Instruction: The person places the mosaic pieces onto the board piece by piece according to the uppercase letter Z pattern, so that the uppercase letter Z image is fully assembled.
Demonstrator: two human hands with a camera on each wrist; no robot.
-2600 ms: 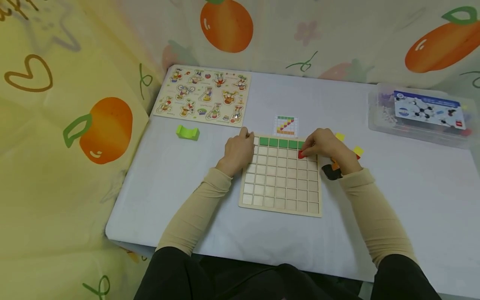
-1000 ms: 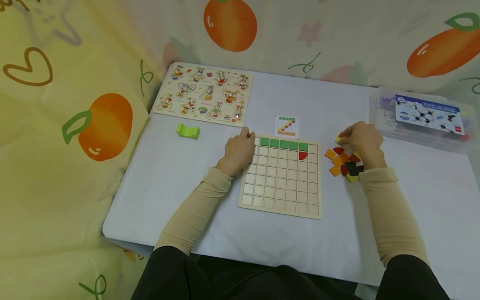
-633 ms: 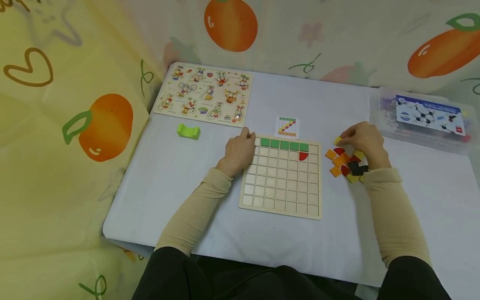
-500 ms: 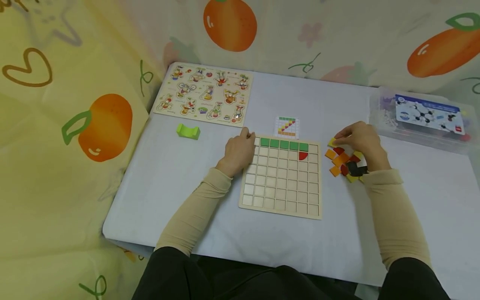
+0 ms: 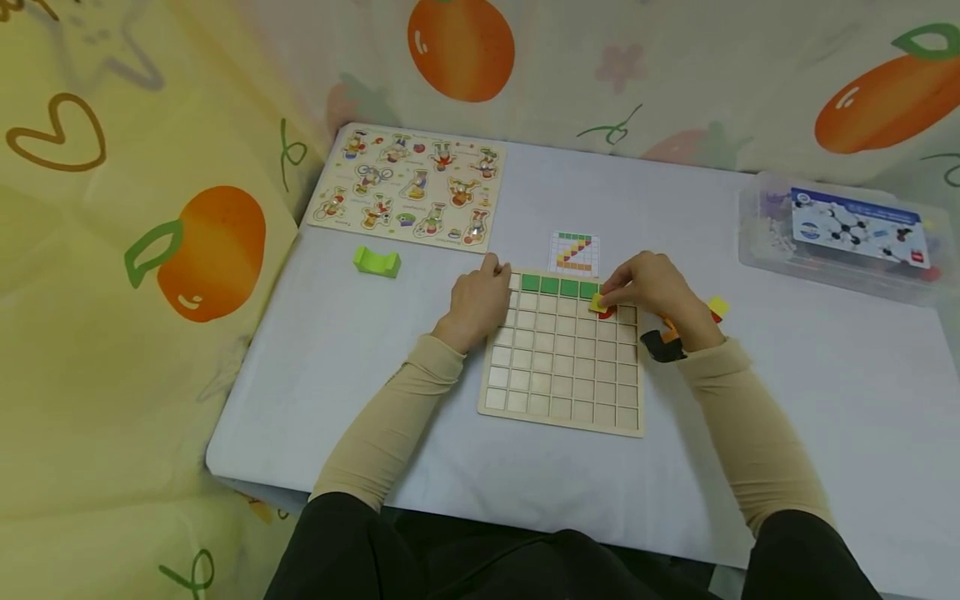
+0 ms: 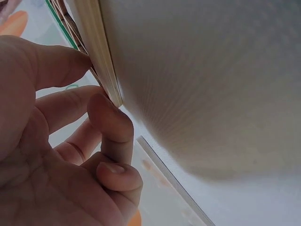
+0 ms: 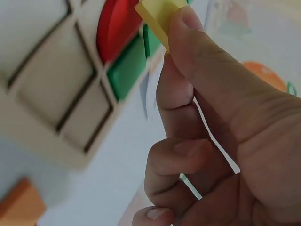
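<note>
A wooden grid board [image 5: 561,375] lies in front of the person, with several green tiles [image 5: 550,285] along its far row. My left hand [image 5: 480,298] pinches the board at its far left corner; the left wrist view shows thumb and forefinger at the board's edge [image 6: 101,52], the other fingers curled. Between thumb and forefinger my right hand [image 5: 652,292] holds a yellow square tile [image 7: 162,14] over the second row. Just right of that tile sits a red rounded tile [image 7: 115,30], set in a cell and partly covered in the head view.
Loose tiles, among them a black one [image 5: 663,346], lie right of the board, partly hidden by the right wrist. A pattern card [image 5: 574,253] lies beyond the board. Further off are a picture puzzle [image 5: 405,187], a green block [image 5: 377,262] and a clear plastic box [image 5: 847,233].
The red tile was set in the board and let go. My right hand then picked a yellow tile from the pile and carried it left over the board. The left hand stayed put.
</note>
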